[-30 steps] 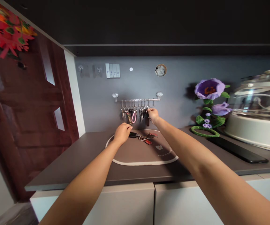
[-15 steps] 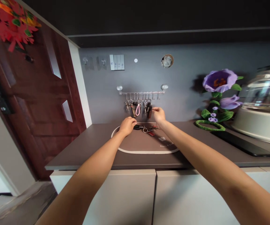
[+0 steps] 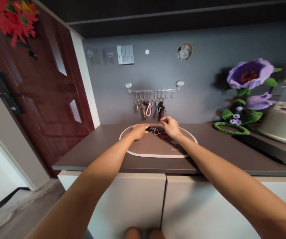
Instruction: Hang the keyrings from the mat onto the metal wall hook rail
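Note:
Several keys and a pink loop [image 3: 148, 109] hang from a clear hook rail [image 3: 155, 90] on the grey wall. Below it, an oval brown mat [image 3: 152, 146] with a pale rim lies on the counter, bearing a bunch of keys [image 3: 160, 133] with a ring and a dark red tag. My left hand [image 3: 140, 131] rests at the left of this bunch, its fingers around the black key fob [image 3: 149, 128]. Above the bunch's right side is my right hand [image 3: 170, 126], fingers bent together; whether anything is between its fingertips is too small to tell.
On the right of the counter [image 3: 217, 156] stand purple cloth flowers [image 3: 251, 74] with a green base, a black phone [image 3: 269, 151] and a pale appliance with a clear dome [image 3: 285, 122]. A dark shelf hangs overhead. A red-brown door [image 3: 45, 99] is on the left.
My right hand has moved down from the hanging keys toward the mat. My left hand has settled lower, onto the mat by the black fob. The view has tilted down slightly.

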Demonstrator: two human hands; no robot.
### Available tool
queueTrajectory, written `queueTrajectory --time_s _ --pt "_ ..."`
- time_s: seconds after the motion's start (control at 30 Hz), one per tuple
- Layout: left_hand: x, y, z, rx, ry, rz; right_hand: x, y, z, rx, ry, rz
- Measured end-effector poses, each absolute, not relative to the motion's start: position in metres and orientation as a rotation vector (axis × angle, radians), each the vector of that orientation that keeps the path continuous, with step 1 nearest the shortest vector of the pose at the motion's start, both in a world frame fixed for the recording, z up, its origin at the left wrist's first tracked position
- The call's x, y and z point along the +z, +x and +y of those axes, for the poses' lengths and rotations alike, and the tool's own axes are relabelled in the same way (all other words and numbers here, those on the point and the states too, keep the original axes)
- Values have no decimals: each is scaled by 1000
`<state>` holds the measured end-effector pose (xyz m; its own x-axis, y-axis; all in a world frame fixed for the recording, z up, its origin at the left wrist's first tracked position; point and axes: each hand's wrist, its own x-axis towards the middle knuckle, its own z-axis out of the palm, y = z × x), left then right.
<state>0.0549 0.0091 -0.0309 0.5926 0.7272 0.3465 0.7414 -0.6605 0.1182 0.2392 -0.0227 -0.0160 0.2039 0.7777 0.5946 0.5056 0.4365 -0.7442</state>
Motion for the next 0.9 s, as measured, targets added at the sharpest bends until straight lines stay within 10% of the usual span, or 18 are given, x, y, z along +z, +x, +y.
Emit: queueTrajectory --time_s 0.9 --pt "-10 49 1 -889 -2936 -1284 -14 235 -25 229 -1183 -1616"
